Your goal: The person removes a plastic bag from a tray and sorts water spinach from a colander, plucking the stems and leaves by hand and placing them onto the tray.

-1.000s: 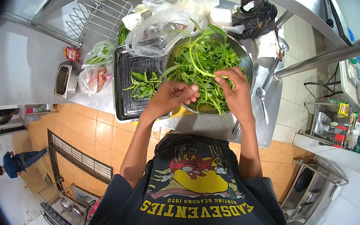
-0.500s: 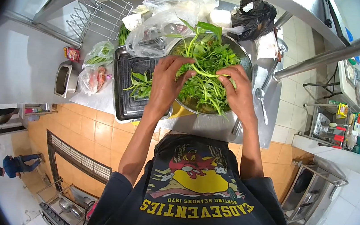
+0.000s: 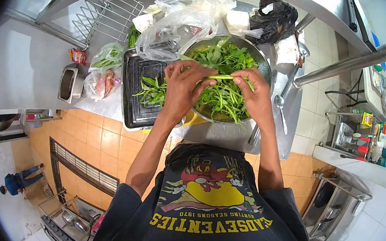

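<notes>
My left hand [image 3: 182, 88] pinches one end of a green water spinach stem [image 3: 222, 77], and my right hand [image 3: 256, 94] grips the other end between thumb and fingers. The stem lies nearly level between them, above a round metal colander [image 3: 271, 65]. Loose water spinach [image 3: 224, 100] fills the colander, leaves and stems mixed. To the left, partly behind my left hand, a black rectangular tray [image 3: 131, 113] holds a small bunch of leafy pieces [image 3: 151, 91].
Clear plastic bags [image 3: 174, 36] and a black plastic bag [image 3: 275, 20] lie at the back. A spoon [image 3: 281, 109] rests on the steel table [image 3: 284, 141] at right. A wire rack [image 3: 102, 18] and metal pan [image 3: 69, 85] stand left. A person [image 3: 19, 181] is far off at lower left.
The held stem has swung from sloping upward with its leaves raised to nearly level. My hands stay about where they were. The distant person has shifted slightly.
</notes>
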The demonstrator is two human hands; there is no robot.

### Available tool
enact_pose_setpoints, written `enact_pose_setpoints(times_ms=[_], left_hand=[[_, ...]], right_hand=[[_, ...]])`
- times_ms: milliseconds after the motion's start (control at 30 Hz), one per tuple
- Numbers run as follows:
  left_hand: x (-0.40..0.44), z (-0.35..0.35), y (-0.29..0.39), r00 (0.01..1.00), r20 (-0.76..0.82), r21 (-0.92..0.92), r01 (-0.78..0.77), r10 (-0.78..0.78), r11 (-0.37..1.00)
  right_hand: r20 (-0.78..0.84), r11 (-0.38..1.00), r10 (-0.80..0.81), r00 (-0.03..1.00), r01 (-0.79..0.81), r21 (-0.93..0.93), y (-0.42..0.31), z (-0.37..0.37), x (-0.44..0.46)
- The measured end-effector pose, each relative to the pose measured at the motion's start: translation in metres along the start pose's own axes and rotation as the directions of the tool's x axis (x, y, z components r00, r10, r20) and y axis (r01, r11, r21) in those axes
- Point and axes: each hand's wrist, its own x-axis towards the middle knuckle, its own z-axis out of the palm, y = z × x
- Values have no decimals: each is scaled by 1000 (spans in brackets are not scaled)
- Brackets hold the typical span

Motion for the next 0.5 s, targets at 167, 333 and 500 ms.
enact_pose_setpoints(times_ms=[167,333,500], left_hand=[[2,2,-4,999,13,-103,41,-39,994],[8,0,3,997,20,-150,82,-79,985],[8,4,3,999,-30,-191,32,-38,981]], right_hand=[[-74,984,-97,992,85,-159,-4,-2,5],[-70,863,-328,942,268,-429,-14,4,10],[-27,766,-425,905,343,-543,-10,10,13]])
